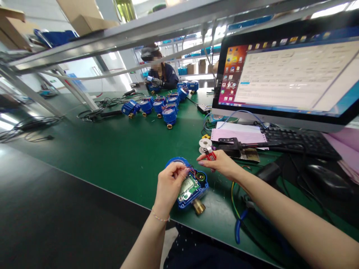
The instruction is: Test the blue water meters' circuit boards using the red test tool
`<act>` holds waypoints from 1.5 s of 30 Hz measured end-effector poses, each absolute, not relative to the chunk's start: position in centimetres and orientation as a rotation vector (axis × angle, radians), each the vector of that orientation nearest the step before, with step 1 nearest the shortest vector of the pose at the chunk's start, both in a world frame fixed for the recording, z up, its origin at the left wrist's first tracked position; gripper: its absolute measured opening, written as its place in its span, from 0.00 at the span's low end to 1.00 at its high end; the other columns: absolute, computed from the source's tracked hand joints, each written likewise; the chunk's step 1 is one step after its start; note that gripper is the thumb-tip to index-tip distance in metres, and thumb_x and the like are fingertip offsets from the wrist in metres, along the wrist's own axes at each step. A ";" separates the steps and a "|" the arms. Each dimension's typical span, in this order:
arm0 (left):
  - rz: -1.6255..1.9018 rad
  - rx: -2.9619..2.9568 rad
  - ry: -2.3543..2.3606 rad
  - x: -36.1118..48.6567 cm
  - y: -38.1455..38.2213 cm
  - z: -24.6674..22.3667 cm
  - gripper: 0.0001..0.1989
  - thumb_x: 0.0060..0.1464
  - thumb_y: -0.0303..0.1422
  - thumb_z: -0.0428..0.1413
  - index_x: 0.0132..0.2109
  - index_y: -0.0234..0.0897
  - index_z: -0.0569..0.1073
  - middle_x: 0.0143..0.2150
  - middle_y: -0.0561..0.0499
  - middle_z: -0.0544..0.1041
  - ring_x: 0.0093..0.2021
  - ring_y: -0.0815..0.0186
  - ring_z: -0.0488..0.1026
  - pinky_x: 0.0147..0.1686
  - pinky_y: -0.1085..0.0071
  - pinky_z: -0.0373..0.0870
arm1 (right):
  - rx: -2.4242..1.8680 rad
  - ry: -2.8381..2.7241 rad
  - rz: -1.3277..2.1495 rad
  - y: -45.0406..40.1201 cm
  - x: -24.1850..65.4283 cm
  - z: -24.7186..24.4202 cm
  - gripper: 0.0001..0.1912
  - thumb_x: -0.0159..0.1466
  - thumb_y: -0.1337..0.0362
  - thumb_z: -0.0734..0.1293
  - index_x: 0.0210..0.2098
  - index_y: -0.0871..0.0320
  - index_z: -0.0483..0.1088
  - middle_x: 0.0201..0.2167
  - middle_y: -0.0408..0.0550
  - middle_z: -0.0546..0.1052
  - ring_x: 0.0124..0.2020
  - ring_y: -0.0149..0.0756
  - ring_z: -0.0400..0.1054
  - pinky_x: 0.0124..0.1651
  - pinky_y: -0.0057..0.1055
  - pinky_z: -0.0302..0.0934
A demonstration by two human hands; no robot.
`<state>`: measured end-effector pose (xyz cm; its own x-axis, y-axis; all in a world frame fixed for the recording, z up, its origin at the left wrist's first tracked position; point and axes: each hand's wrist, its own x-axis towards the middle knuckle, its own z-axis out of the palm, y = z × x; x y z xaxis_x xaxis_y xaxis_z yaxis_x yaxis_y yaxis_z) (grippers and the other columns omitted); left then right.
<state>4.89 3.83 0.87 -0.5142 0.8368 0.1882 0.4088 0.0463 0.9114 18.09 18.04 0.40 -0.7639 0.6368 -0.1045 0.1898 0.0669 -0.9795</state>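
A blue water meter [193,194] lies near the table's front edge, its electronics housing uncovered. Inside it show a green circuit board with a small display [187,186], thin coloured wires [193,171] and a round green part. A brass pipe end [198,206] points toward me. My left hand [171,183] is over the meter, thumb and forefinger pinched on the thin wires; the exact grip is partly hidden by the fingers. To the right of the meter, my right hand [224,164] holds a red lighter [211,155], its metal top up and leftward.
Several blue meters [169,115] stand farther back on the green table [112,149]; a co-worker [165,74] sits behind them. On the right are a monitor [286,74], keyboard [297,140], mouse [328,179], white spool [205,143], papers and blue-handled pliers [238,228]. Cables [95,114] lie left.
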 end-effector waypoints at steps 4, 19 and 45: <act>1.490 1.245 1.933 4.7 3.8 0.5 0.09 0.51 0.38 0.56 0.29 0.36 0.72 0.26 0.55 0.70 0.25 0.72 0.62 0.27 0.75 0.59 | -0.721 -2.037 1.791 17.6 17.2 0.1 0.17 0.49 0.55 0.69 0.31 0.63 0.73 0.17 0.37 0.63 0.20 0.24 0.52 0.22 0.24 0.51; 1.467 1.248 1.845 4.5 4.4 1.1 0.11 0.51 0.39 0.55 0.28 0.35 0.70 0.24 0.56 0.67 0.24 0.73 0.60 0.24 0.76 0.57 | -0.513 -2.257 1.467 16.8 16.7 -0.4 0.11 0.54 0.58 0.67 0.25 0.61 0.70 0.20 0.39 0.68 0.24 0.27 0.59 0.30 0.25 0.54; 1.570 1.289 1.913 0.6 4.7 -3.4 0.18 0.54 0.45 0.49 0.34 0.36 0.75 0.49 0.46 0.73 0.50 0.59 0.69 0.55 0.61 0.63 | -1.146 -1.991 0.746 11.1 29.1 -5.3 0.15 0.62 0.60 0.56 0.43 0.58 0.68 0.45 0.55 0.68 0.49 0.41 0.65 0.53 0.38 0.60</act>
